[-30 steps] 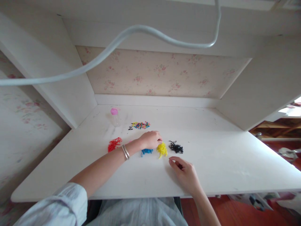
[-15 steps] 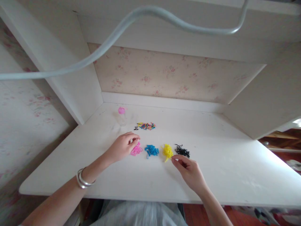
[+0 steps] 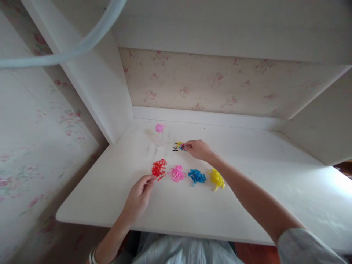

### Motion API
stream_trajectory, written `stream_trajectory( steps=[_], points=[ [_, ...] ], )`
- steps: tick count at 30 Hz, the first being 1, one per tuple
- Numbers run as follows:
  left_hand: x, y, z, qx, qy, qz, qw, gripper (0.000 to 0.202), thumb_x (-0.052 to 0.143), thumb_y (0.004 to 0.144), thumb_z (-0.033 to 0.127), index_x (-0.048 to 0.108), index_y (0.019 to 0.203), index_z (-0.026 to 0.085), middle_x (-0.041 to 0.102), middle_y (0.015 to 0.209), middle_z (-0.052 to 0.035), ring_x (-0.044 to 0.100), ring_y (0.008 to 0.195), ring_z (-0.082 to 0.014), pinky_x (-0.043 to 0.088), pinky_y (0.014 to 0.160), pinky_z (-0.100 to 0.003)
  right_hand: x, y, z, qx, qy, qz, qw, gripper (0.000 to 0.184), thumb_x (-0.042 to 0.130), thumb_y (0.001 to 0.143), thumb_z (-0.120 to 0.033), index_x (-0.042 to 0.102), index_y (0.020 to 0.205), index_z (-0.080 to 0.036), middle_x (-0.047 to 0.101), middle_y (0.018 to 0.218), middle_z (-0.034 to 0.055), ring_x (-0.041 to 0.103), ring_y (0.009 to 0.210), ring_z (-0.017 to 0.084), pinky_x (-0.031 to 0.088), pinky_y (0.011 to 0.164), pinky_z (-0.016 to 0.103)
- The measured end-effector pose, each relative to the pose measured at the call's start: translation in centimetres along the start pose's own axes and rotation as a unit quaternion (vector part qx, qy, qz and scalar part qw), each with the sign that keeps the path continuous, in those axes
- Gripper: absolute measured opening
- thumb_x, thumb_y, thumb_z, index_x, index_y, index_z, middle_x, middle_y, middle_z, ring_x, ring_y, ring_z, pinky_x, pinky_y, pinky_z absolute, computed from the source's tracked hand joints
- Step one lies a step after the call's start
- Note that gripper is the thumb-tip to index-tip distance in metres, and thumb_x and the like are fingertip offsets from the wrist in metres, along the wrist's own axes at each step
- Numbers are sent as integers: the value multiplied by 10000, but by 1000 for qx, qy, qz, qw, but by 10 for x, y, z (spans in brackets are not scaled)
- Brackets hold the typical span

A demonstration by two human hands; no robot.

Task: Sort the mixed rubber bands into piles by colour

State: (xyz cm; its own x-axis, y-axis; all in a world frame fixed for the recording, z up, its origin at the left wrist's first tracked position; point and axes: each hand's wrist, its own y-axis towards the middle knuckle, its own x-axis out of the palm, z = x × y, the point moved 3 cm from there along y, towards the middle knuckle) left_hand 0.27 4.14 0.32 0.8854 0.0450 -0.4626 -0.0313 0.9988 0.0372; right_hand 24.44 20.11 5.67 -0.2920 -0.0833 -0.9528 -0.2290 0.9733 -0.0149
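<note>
My left hand [image 3: 139,196] is at the near side of a pile of red rubber bands [image 3: 158,168], thumb and forefinger pinched together; what is between the tips is too small to make out. Farther back, my right hand [image 3: 198,149] reaches over a small mixed-colour pile of rubber bands [image 3: 181,146] and covers much of it. Its fingers are closed at the pile, and whatever they grip is hidden. Along the row stand piles of pink rubber bands [image 3: 177,173], blue rubber bands [image 3: 197,176] and yellow rubber bands [image 3: 217,179], the last partly beside my right forearm.
A clear container with a pink top [image 3: 159,128] stands at the back left of the white table [image 3: 176,212]. Some black bands [image 3: 175,147] lie left of the mixed pile. A pale cable [image 3: 90,40] crosses the upper left, in front of the shelf unit.
My right hand has gone from beside the yellow pile back to the mixed pile. My left hand has moved from the pink pile to the red one. The forearm now hides the black pile.
</note>
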Motion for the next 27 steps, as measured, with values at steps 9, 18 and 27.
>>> stream_trajectory(
  steps=[9,18,27],
  points=[
    [1,-2,7,47,30,-29,998,263,421,885,340,617,1024,235,633,832,-20,564,696,-153,447,641,-258,24,67,-1,50,-33,-85,995,276,556,760,-262,720,979,-234,713,732,39,636,563,129,480,602,232],
    [3,-1,11,55,34,-46,997,241,409,892,343,620,956,246,622,857,-30,567,724,-161,455,666,-267,33,73,1,51,-11,-83,995,237,564,737,-199,732,902,-188,711,708,48,603,480,103,469,530,200],
    [4,-2,12,66,42,-38,996,235,411,884,341,623,945,258,625,832,-24,572,705,-161,461,637,-261,18,65,9,33,5,-8,999,270,498,821,-284,718,951,-197,715,840,54,644,733,148,433,656,195]
  ],
)
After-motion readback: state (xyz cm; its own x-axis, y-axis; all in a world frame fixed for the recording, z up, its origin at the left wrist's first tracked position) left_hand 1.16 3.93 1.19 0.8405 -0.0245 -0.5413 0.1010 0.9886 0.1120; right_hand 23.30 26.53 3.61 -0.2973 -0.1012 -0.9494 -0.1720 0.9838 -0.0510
